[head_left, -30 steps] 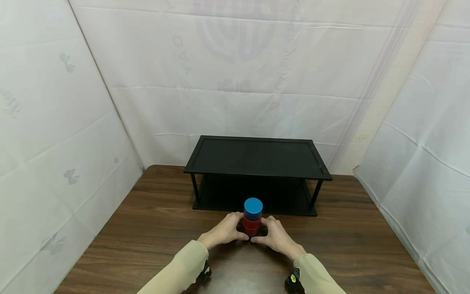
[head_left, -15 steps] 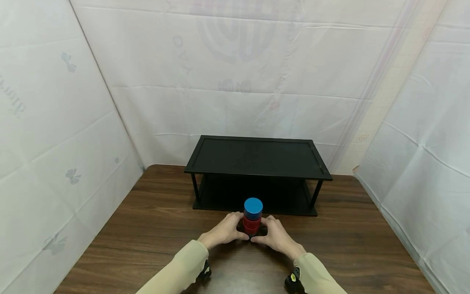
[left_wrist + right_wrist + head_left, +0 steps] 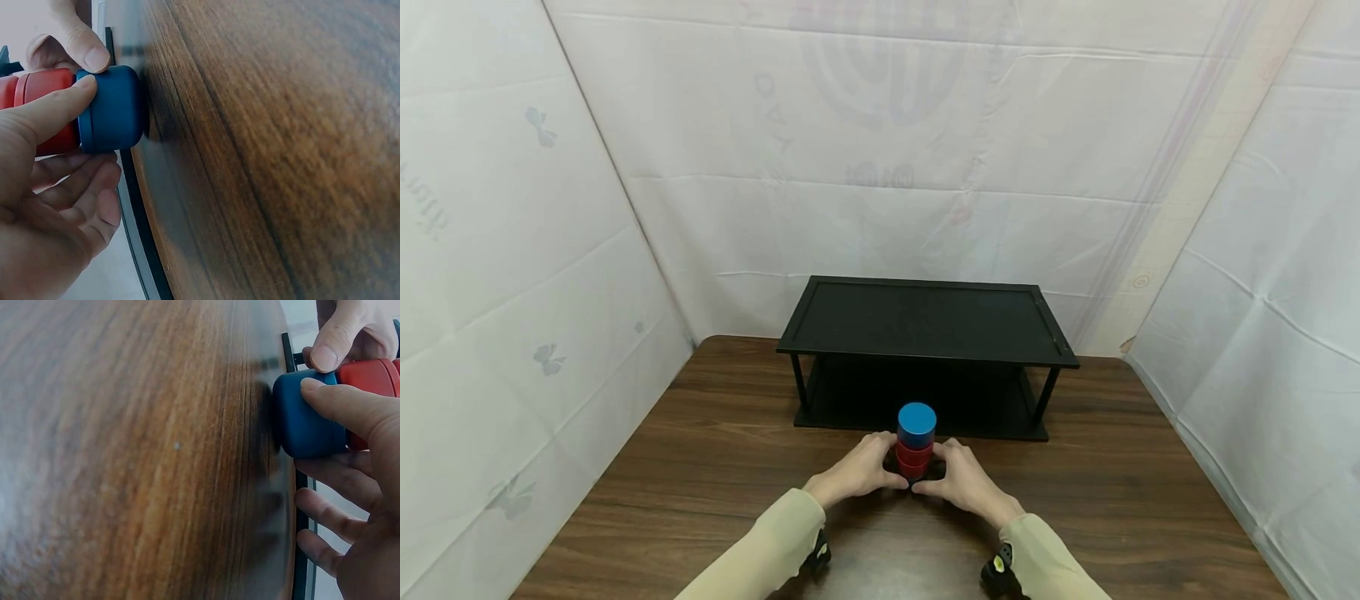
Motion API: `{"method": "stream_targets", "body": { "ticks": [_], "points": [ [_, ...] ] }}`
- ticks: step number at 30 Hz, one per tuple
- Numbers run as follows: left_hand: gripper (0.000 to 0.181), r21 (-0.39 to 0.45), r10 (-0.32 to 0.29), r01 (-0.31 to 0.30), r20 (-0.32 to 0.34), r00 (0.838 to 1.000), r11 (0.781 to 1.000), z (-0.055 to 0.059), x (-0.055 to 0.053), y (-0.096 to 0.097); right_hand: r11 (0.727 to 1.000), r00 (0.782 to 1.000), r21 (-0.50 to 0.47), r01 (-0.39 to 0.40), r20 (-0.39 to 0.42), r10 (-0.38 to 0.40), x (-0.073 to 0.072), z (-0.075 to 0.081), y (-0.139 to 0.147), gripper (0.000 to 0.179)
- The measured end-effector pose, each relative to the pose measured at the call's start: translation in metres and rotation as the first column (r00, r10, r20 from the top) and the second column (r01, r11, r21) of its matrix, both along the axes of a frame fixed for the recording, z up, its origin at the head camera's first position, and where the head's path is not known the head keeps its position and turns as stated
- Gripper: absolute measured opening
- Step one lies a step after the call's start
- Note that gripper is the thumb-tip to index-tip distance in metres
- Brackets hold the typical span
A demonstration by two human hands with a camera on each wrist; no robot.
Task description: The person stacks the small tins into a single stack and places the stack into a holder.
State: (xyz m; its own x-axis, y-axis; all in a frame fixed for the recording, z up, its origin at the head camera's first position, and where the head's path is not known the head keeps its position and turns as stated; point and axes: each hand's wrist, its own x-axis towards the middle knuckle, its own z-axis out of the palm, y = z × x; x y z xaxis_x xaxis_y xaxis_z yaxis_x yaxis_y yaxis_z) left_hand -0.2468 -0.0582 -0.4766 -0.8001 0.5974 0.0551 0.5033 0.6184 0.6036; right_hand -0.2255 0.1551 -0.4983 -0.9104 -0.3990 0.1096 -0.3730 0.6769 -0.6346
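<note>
A stack of small round lidded canisters stands upright in the middle of the head view: a blue canister (image 3: 917, 423) on top, a red canister (image 3: 913, 460) under it, and a blue canister (image 3: 112, 109) at the bottom. My left hand (image 3: 859, 472) pinches the bottom blue canister from the left, thumb in front and fingers behind. From the right, my right hand (image 3: 964, 483) pinches the same canister, its thumb close to the left thumb. The wrist views show the bottom blue canister (image 3: 307, 414) close to the table; whether it touches the wood cannot be told.
Just behind the stack stands a black two-tier shelf (image 3: 925, 321) on a dark wooden table (image 3: 700, 492). White sheets (image 3: 880, 133) hang behind and at both sides. A black wrist device (image 3: 1000, 575) sits at the right sleeve.
</note>
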Motion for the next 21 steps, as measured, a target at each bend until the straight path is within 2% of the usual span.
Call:
{"method": "stream_targets", "body": {
  "ticks": [21],
  "points": [
    [0.051, 0.004, 0.002, -0.002, -0.032, 0.999, 1.000, 0.0057, -0.0011, -0.0013, 1.000, 1.000, 0.007, -0.014, -0.021, 0.014, -0.0032, 0.0048, 0.0006, 0.056]
  ]
}}
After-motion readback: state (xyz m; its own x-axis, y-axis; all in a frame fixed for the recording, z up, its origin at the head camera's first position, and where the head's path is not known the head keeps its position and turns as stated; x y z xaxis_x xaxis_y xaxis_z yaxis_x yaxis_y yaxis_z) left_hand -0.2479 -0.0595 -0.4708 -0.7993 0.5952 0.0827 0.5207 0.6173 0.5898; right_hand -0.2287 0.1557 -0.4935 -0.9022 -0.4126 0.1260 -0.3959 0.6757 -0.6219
